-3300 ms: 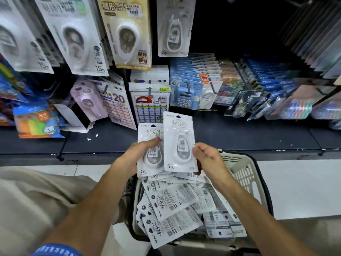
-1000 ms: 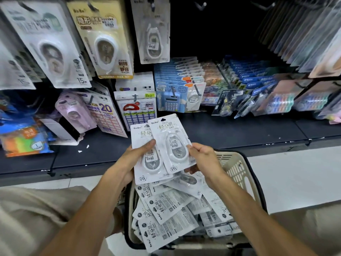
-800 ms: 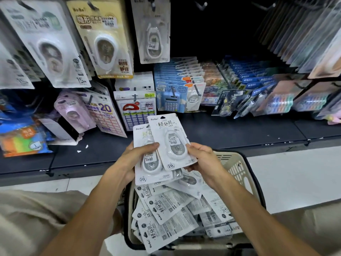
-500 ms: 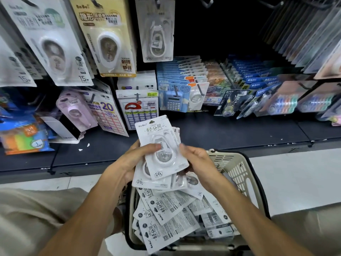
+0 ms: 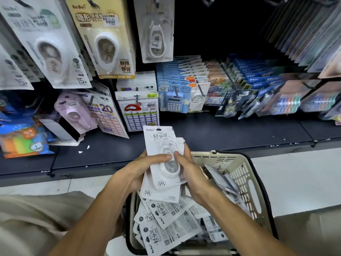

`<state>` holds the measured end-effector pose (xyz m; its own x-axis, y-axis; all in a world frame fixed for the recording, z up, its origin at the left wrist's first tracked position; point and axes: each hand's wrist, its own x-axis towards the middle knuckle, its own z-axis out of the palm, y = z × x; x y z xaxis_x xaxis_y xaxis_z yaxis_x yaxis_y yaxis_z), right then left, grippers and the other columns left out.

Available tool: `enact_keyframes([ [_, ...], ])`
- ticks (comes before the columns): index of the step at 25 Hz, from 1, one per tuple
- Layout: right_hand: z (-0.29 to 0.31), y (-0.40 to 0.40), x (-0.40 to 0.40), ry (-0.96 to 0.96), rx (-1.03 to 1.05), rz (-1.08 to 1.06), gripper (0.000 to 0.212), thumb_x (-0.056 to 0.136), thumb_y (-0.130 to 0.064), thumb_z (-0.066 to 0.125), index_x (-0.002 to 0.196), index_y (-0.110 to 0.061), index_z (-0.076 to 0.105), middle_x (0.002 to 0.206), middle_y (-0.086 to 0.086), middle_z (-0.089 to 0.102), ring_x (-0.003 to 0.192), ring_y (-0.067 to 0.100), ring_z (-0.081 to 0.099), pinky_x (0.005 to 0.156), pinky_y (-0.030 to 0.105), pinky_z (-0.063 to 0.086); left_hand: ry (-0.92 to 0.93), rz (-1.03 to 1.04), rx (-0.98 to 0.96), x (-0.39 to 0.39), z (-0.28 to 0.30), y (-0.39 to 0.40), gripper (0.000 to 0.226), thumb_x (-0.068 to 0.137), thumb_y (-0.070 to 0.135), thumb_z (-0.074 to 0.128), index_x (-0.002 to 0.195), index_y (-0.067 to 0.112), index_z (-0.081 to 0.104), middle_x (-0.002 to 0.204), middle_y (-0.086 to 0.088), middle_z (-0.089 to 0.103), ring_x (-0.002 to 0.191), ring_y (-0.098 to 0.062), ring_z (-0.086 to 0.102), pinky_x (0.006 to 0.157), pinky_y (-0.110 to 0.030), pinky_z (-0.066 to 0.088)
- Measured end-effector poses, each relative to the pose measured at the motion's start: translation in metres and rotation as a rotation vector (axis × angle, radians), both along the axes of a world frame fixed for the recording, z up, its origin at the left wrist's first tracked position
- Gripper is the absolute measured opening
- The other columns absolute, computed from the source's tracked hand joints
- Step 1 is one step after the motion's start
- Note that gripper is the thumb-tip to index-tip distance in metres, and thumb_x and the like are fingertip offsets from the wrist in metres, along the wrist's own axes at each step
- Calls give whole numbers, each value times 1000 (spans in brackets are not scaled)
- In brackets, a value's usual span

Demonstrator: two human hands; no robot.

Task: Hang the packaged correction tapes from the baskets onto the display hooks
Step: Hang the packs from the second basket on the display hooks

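I hold a small stack of white packaged correction tapes (image 5: 162, 143) above a beige basket (image 5: 245, 174). My left hand (image 5: 136, 170) grips the stack from the left, thumb across the top pack's blister. My right hand (image 5: 190, 172) holds the stack's right edge, its thumb meeting the left thumb on the front. Several more packs (image 5: 166, 226) lie mostly face down in the basket. One matching pack (image 5: 156, 34) hangs on a display hook at top centre. A bare hook (image 5: 207, 0) sticks out to its right against the dark back panel.
Larger tape packs, white (image 5: 49, 48) and yellow (image 5: 105, 39), hang at upper left. Sticker sheets (image 5: 138, 111), calculators (image 5: 174, 100) and blue packs fill lower hooks. A dark shelf ledge (image 5: 221, 133) runs in front. White floor (image 5: 295, 178) lies to the right.
The two packs I held side by side have come together into one stack. My right hand moved left until both thumbs meet on the top pack. The camera tilted slightly.
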<state>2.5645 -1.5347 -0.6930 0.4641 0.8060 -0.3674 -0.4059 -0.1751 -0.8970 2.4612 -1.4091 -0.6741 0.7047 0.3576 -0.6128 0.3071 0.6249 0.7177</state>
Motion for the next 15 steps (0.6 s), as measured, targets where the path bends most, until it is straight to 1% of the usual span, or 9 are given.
enact_keyframes([
  [3, 4, -2, 2, 6, -5, 43, 35, 107, -25, 44, 139, -39, 46, 122, -20, 71, 111, 3, 68, 81, 19, 54, 14, 15, 40, 0, 1, 4, 78, 61, 11, 84, 135, 15, 60, 110, -18, 78, 88, -33, 78, 66, -41, 63],
  [5, 12, -1, 10, 5, -63, 119, 38, 104, -37, 50, 137, -51, 37, 110, -39, 67, 98, -16, 65, 71, 4, 49, 19, 67, 50, -1, 1, 4, 79, 60, 10, 82, 135, 13, 60, 109, -19, 77, 83, -32, 78, 64, -40, 63],
  [6, 10, -3, 17, -17, -97, 155, 38, 101, -47, 51, 136, -55, 37, 112, -41, 65, 95, -19, 64, 70, 2, 49, 24, 80, 46, -2, 1, 4, 79, 60, 11, 82, 136, 12, 60, 109, -20, 77, 82, -31, 77, 64, -39, 62],
  [7, 11, -5, 23, -26, -114, 172, 34, 100, -57, 47, 134, -54, 46, 120, -35, 66, 98, -15, 65, 74, 6, 51, 30, 91, 46, -3, 2, 4, 79, 60, 13, 82, 136, 11, 60, 109, -20, 77, 81, -31, 77, 64, -39, 62],
  [9, -4, -16, 40, -61, -171, 143, 43, 101, -60, 39, 135, -41, 57, 137, -14, 64, 115, 5, 64, 93, 26, 53, 35, 131, 52, -5, 6, 11, 81, 59, 16, 82, 136, 12, 60, 108, -18, 77, 82, -30, 76, 69, -40, 62],
  [11, -29, -35, 54, -401, -487, 187, 57, 97, -55, 55, 148, -32, 44, 151, -3, 51, 130, 21, 54, 106, 40, 43, 5, 177, 51, -6, 12, 17, 77, 59, 15, 82, 133, 15, 61, 102, -14, 79, 80, -29, 77, 67, -40, 62],
  [13, -57, -54, 56, -757, -832, 427, 86, 89, -51, 67, 158, -27, 22, 145, -1, 55, 126, 26, 56, 109, 39, 41, -39, 202, 53, -6, 20, 19, 75, 59, 12, 82, 132, 16, 62, 99, -12, 80, 78, -27, 78, 63, -39, 63],
  [14, -69, -59, 54, -857, -903, 519, 92, 85, -53, 70, 158, -25, 20, 138, 0, 59, 122, 25, 57, 109, 39, 41, -55, 205, 56, -4, 23, 19, 75, 59, 10, 83, 131, 16, 62, 99, -12, 80, 78, -26, 78, 62, -39, 63],
  [15, -77, -61, 53, -932, -928, 577, 93, 81, -56, 72, 156, -24, 27, 136, 0, 60, 123, 24, 55, 109, 39, 38, -66, 206, 62, -2, 27, 18, 77, 58, 5, 85, 131, 15, 62, 97, -11, 80, 77, -26, 78, 61, -38, 63],
])
